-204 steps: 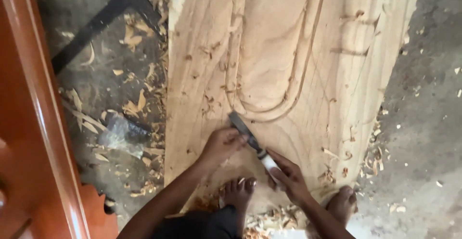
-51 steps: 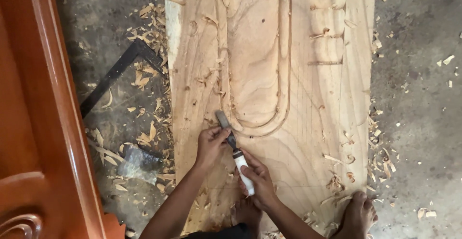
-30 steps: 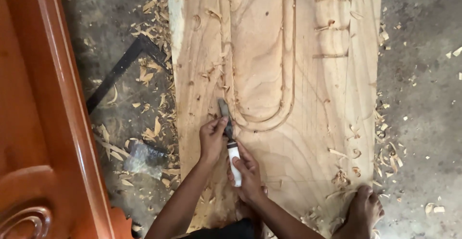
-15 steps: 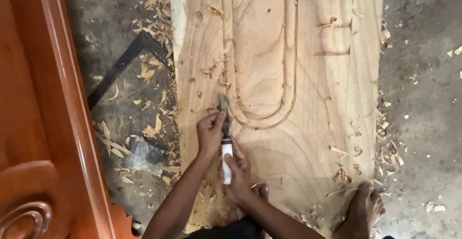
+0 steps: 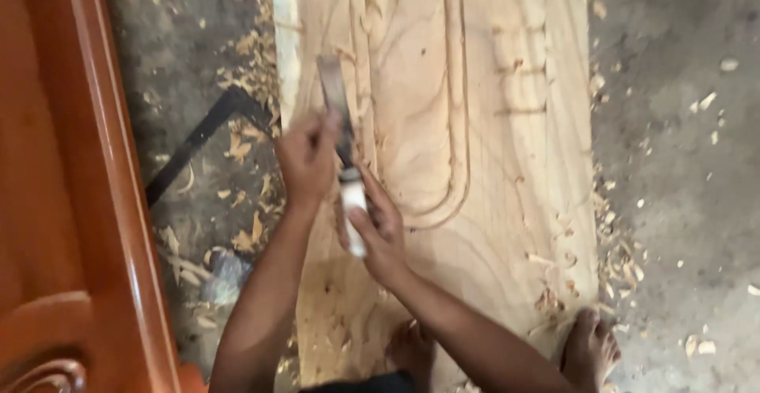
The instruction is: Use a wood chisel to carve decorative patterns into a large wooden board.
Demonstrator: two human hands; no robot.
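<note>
Steel chisel [image 5: 336,108] between both hands

The left hand [image 5: 307,159] is gripping the blade of a chisel [image 5: 339,136], while the right hand [image 5: 381,231] is wrapping around its white handle. The blade tip is lying on a pale plank [image 5: 491,227], just left of a carved U-shaped groove [image 5: 455,195]. Two bare feet are resting on the plank's near end. Shavings [image 5: 245,144] are lying on the floor [image 5: 681,163], beside a red-brown door [image 5: 55,203].
</note>
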